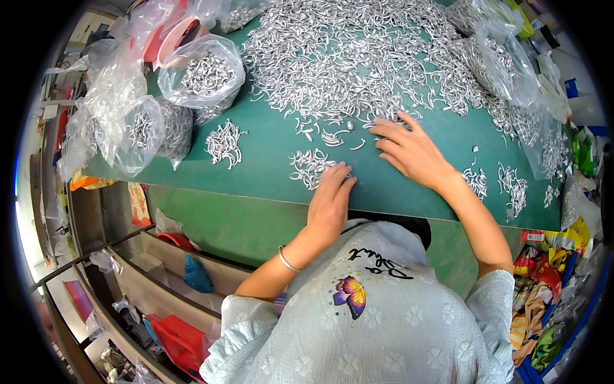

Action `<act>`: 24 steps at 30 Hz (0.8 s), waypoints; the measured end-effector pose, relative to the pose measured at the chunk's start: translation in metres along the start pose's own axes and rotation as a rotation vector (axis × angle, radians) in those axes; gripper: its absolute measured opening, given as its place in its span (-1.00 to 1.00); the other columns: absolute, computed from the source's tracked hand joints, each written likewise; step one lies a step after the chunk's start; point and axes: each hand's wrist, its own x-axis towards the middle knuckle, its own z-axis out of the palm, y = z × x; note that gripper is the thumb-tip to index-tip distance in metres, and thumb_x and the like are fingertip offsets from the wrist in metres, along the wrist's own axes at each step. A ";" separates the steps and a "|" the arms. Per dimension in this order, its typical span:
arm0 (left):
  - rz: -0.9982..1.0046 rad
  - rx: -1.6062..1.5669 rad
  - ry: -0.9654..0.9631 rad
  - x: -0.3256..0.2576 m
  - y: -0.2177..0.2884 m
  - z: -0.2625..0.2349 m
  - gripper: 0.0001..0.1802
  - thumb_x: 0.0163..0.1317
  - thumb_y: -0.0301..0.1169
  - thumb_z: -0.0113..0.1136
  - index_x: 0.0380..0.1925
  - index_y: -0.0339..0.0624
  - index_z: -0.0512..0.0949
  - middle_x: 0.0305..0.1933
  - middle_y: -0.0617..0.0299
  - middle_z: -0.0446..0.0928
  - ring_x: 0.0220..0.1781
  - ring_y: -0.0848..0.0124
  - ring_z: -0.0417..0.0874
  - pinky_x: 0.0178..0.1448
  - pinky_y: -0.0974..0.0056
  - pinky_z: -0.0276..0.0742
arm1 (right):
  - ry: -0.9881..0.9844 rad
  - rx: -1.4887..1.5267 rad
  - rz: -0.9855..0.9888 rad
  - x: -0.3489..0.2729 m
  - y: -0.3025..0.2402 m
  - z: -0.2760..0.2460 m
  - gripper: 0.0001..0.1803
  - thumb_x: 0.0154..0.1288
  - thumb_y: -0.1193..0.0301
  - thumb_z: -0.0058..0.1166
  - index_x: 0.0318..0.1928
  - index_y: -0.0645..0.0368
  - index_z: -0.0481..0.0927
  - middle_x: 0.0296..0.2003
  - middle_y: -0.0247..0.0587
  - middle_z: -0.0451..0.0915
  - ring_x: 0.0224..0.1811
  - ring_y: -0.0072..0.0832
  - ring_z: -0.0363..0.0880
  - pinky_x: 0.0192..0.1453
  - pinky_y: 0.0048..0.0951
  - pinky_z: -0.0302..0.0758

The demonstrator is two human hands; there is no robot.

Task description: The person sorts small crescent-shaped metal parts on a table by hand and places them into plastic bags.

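A broad heap of small, curved silver metal pieces (358, 57) spreads over the green tabletop (268, 169). My right hand (412, 150) reaches to the heap's near edge, fingers spread over the table; nothing shows in its grasp. My left hand (329, 198) rests near the table's front edge, fingers extended and slightly bent. Its fingertips lie at the right side of a small pile of the same pieces (309, 168), and what is under them is hidden. Between the hands and the heap are a few loose curved pieces (332, 137).
Another small pile (224, 144) lies leftward, beside filled clear plastic bags (204, 77) and a pink basket (182, 41). More little piles (511, 189) sit by my right forearm. Filled bags (505, 61) line the right side. Below the table's left end stand shelves with a red basket (179, 345).
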 end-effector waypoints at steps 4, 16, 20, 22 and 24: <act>-0.014 0.082 0.032 0.004 0.003 -0.006 -0.71 0.14 -0.59 0.22 -0.10 -0.28 0.51 0.15 -0.01 0.43 0.29 -0.01 0.41 0.39 -0.24 0.18 | 0.102 0.035 0.038 -0.003 0.005 -0.010 -0.76 0.17 0.45 0.19 -0.11 0.14 0.58 0.04 -0.22 0.53 0.24 -0.23 0.42 0.41 -0.07 0.21; -0.173 0.253 0.129 0.016 -0.015 -0.010 -0.74 0.10 -0.52 0.28 -0.20 -0.18 0.47 0.03 0.04 0.36 0.25 0.00 0.38 0.39 -0.40 0.00 | -0.015 -0.074 -0.135 0.064 -0.013 0.025 -0.69 0.21 0.35 0.18 -0.03 0.10 0.60 0.15 -0.28 0.48 0.36 -0.29 0.27 0.38 -0.13 0.24; -0.198 0.259 0.190 0.019 -0.020 -0.013 -0.76 0.08 -0.53 0.27 -0.25 -0.21 0.45 -0.01 0.01 0.36 0.23 -0.03 0.37 0.36 -0.40 0.07 | 0.187 0.130 -0.084 0.071 -0.016 0.018 -0.67 0.22 0.38 0.17 0.00 0.11 0.58 0.18 -0.25 0.47 0.39 -0.25 0.25 0.41 -0.12 0.23; -0.217 0.277 0.211 0.020 -0.023 -0.015 -0.77 0.09 -0.57 0.24 -0.25 -0.21 0.45 -0.01 0.01 0.35 0.20 -0.02 0.39 0.37 -0.38 0.09 | 0.177 0.114 -0.136 0.092 -0.031 0.029 -0.60 0.23 0.33 0.16 0.08 0.10 0.54 0.21 -0.24 0.45 0.39 -0.23 0.25 0.40 -0.12 0.24; -0.231 0.292 0.223 0.021 -0.028 -0.019 -0.77 0.09 -0.59 0.22 -0.25 -0.21 0.45 -0.02 0.01 0.35 0.16 -0.02 0.40 0.37 -0.37 0.09 | 0.150 0.045 -0.197 0.104 -0.037 0.045 -0.57 0.23 0.30 0.15 0.11 0.09 0.52 0.22 -0.24 0.44 0.39 -0.23 0.25 0.40 -0.12 0.24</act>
